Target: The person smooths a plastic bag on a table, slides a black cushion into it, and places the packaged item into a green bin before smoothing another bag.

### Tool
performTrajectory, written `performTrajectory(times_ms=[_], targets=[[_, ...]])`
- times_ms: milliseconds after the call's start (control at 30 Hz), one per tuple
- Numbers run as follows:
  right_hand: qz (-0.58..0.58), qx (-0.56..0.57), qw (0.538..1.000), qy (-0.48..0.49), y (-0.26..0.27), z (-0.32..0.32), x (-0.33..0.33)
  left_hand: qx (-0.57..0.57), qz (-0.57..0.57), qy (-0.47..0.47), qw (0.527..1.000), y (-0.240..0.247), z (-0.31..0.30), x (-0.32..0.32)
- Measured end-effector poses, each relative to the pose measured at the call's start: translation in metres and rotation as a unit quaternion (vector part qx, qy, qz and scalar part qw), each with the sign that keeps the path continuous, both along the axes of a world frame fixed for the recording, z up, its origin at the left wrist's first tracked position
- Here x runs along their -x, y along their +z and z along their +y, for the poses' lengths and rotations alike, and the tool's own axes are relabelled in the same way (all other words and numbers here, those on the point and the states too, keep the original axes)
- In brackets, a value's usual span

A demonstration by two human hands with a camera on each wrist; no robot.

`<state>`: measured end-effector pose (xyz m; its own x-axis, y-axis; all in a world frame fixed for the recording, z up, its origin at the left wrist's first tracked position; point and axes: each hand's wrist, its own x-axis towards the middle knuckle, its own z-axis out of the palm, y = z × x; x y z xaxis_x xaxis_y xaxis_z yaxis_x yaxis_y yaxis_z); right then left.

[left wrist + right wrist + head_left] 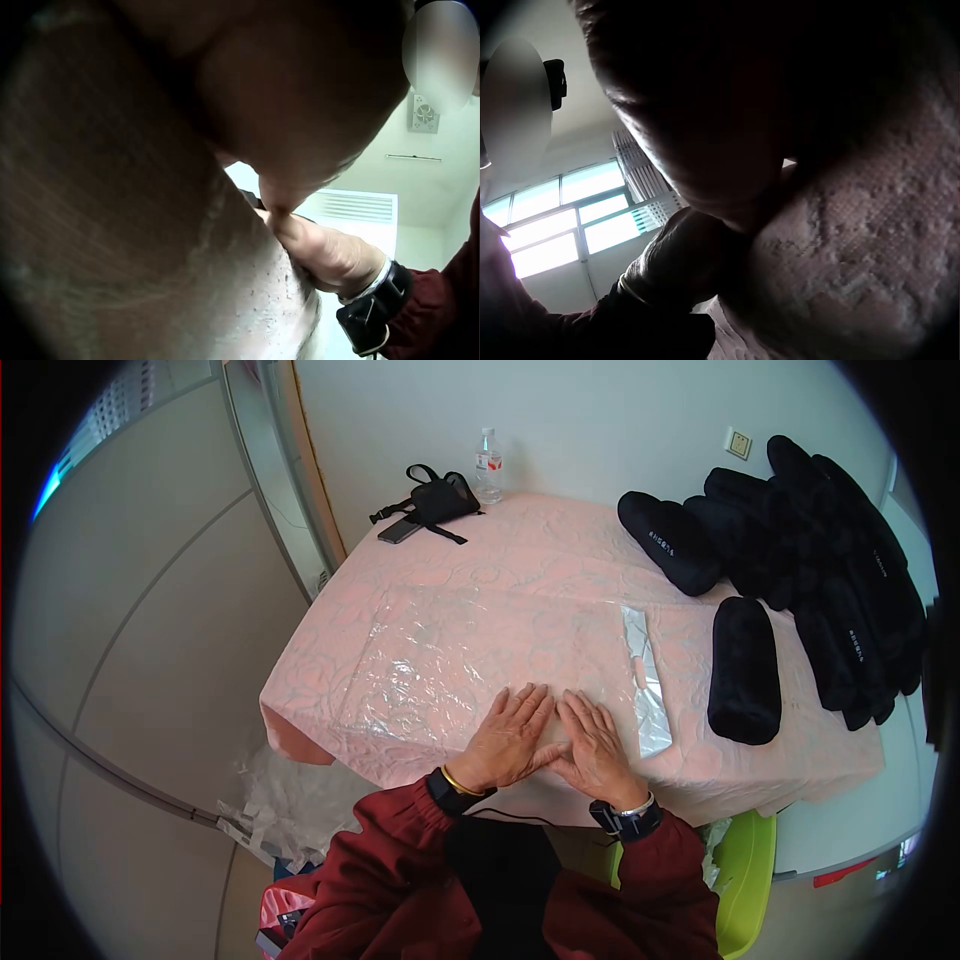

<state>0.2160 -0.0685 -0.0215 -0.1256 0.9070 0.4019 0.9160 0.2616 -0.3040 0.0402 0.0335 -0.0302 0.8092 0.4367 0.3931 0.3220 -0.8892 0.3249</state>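
A clear plastic bag [415,675] lies flat across the pink tablecloth, its shiny film creased at the left. At its right end runs a whitish handle strip [652,710] with a slot in it. Both hands rest side by side, palms down, at the bag's near edge. The left hand [505,740] has its fingers extended, as does the right hand [598,750], and the thumbs meet between them. Nothing is gripped in either one. The wrist views are dark close-ups of the palms over the cloth; the left one also catches the right hand [330,251].
Right of the bag lies a black plush roll [745,670], beside a heap of similar black cushions [830,550]. Toward the wall are a water bottle [489,468], a black pouch [440,498] and a phone [400,531]. A green bin [755,880] stands below the table's near edge.
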Motion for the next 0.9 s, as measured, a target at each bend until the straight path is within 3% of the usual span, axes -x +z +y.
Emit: performTrajectory(times_ms=[233,600,733,833,900], targets=[[-0.042,0.028,0.999,-0.005,0.01,-0.011,0.0,-0.099,0.062,0.05,0.992,0.01,0.001,0.039],[-0.075,0.05,0.996,-0.012,0.022,-0.052,0.025,-0.072,0.045,0.023,0.996,0.013,-0.026,0.057],[-0.046,0.054,0.997,0.016,0.023,-0.07,0.023,-0.05,0.035,-0.012,0.998,0.01,-0.03,0.069],[0.105,0.1,0.989,0.029,0.016,-0.065,0.003,-0.045,0.023,-0.032,0.998,0.011,-0.026,0.074],[0.07,0.052,0.996,0.009,0.018,-0.052,0.002,-0.039,0.007,-0.046,0.998,0.009,-0.025,0.076]])
